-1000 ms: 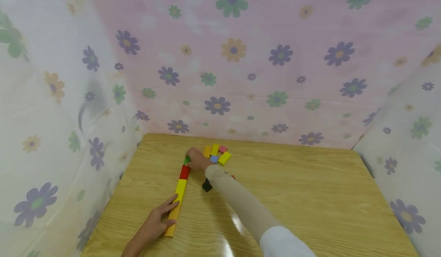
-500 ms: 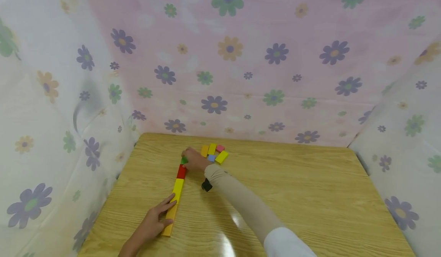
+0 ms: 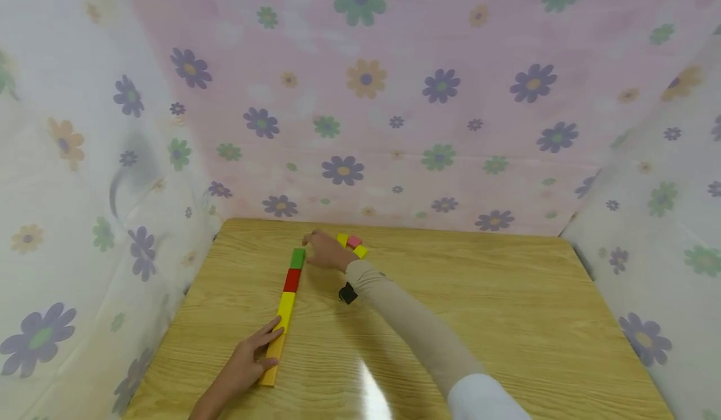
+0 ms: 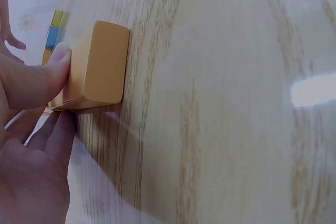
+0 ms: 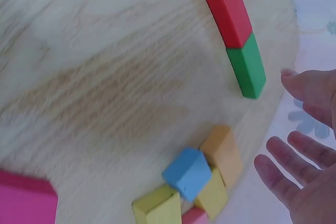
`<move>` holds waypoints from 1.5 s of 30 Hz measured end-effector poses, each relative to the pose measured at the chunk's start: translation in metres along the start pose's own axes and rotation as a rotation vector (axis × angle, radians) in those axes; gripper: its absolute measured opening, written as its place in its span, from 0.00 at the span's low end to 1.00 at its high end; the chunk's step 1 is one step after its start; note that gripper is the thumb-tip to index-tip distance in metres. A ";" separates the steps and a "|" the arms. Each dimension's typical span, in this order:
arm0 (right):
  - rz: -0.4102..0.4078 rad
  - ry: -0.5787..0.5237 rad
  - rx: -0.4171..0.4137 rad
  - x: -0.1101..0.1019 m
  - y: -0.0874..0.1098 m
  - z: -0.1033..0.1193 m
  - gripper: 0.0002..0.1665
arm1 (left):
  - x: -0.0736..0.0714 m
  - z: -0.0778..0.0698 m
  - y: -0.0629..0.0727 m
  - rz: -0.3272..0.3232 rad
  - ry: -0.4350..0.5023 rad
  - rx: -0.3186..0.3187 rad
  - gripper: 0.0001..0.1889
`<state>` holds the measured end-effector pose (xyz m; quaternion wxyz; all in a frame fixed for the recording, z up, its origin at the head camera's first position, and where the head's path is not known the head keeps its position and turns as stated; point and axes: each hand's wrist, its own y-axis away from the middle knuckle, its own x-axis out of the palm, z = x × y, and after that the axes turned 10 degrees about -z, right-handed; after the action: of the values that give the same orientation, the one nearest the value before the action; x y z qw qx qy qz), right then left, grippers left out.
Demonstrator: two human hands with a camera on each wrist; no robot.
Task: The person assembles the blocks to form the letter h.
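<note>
A straight row of blocks runs away from me in the head view: an orange block [image 3: 270, 367] nearest, then a yellow block [image 3: 286, 306], a red block [image 3: 291, 280] and a green block [image 3: 298, 258] at the far end. My left hand [image 3: 245, 360] holds the near part of the row. In the left wrist view its thumb [image 4: 44, 80] lies on one side of the orange block [image 4: 107, 64] and its fingers on the other. My right hand [image 5: 307, 174] holds nothing. Its fingers are spread, apart from the green block in the right wrist view.
Loose blocks lie bunched near my right hand: a blue block [image 5: 189, 174], an orange block [image 5: 223, 153], two yellow ones and a pink block [image 3: 354, 241]. A magenta block [image 5: 26, 200] lies apart. A flowered curtain [image 3: 366, 126] stands behind the wooden table [image 3: 479, 307].
My right hand has let go of the green block and moved right, toward the loose blocks. The green block now shows fully at the row's end. My left hand keeps its place on the row.
</note>
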<state>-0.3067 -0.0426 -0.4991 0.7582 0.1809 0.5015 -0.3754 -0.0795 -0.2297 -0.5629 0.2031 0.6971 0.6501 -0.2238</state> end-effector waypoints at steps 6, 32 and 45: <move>-0.028 -0.037 0.008 -0.013 0.006 -0.010 0.24 | -0.003 0.002 0.001 0.006 -0.001 0.018 0.31; -0.258 -0.165 0.079 -0.009 0.067 -0.057 0.29 | 0.001 0.003 0.002 0.020 0.016 0.011 0.31; -0.274 -0.197 0.293 0.010 0.079 -0.079 0.26 | 0.001 0.001 0.003 0.005 0.006 0.008 0.32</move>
<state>-0.2943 0.0570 -0.5502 0.7110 0.1818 0.3848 -0.5597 -0.0768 -0.2298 -0.5643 0.1991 0.7001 0.6482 -0.2237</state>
